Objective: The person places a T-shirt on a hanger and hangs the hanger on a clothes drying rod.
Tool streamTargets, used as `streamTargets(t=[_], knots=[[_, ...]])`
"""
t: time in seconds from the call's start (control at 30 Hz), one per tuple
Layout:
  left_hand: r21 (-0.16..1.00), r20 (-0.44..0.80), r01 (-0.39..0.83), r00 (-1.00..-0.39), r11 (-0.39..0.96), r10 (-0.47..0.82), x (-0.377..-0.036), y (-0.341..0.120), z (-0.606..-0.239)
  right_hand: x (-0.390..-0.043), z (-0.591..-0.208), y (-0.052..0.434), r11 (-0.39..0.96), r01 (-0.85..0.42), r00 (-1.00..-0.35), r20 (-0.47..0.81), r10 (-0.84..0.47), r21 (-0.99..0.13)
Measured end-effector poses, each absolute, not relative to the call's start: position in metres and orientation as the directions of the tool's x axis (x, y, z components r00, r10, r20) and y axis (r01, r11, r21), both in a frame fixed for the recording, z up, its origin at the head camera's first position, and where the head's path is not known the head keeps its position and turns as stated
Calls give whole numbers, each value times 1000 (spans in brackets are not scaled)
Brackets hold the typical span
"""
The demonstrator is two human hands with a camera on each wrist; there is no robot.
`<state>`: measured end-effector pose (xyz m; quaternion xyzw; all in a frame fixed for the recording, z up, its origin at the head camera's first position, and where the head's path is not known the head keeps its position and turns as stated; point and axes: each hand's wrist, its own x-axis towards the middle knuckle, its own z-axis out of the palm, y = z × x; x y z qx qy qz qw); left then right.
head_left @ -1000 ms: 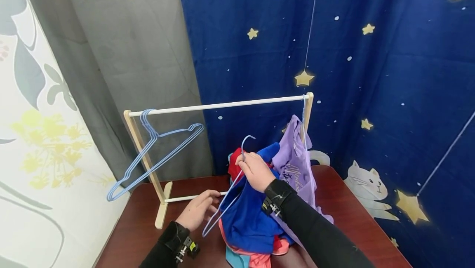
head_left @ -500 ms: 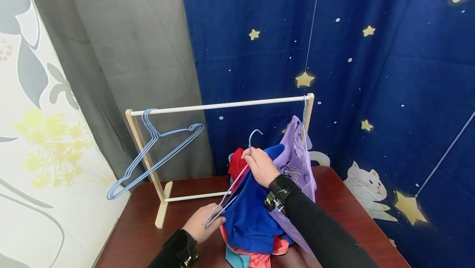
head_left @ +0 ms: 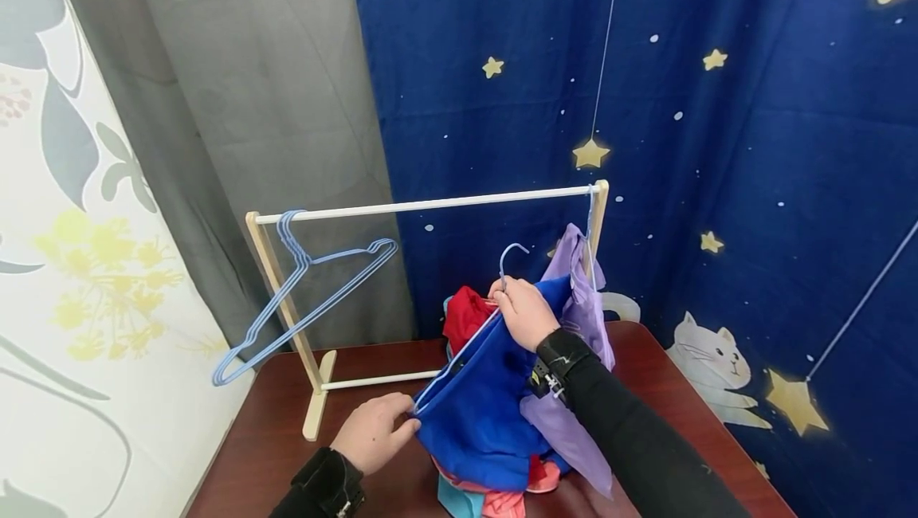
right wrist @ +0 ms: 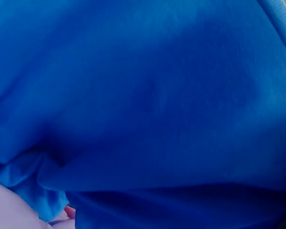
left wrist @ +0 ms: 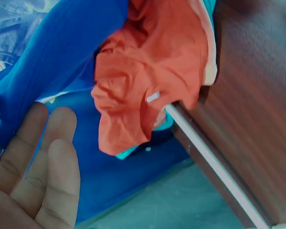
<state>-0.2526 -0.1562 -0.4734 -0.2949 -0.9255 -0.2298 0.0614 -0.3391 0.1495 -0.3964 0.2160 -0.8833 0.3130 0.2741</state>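
With left hand (head_left: pixel 374 432), pinching blue cloth (head_left: pixel 480 422); with right hand (head_left: pixel 527 314), gripping hanger (head_left: pixel 501 265); could drag cloth off by overpulling.

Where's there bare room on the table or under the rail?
Table: the strip right of the purple garment and right sleeve; the patch left of the rack's left foot. Under the rail: the gap between the empty hangers and right hand. Crowded: centre, with the blue garment, red garment and left hand.
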Motion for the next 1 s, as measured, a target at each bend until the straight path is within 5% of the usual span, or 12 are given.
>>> streamTargets(t=[0.33, 1.0], knots=[[302, 330, 618, -782, 726, 529, -250, -157, -452, -334, -391, 158, 702, -552, -753, 631, -188, -450], [404, 466, 596, -787, 694, 404, -259, -111, -427, -324, -400, 128, 696, -624, -700, 650, -296, -355]])
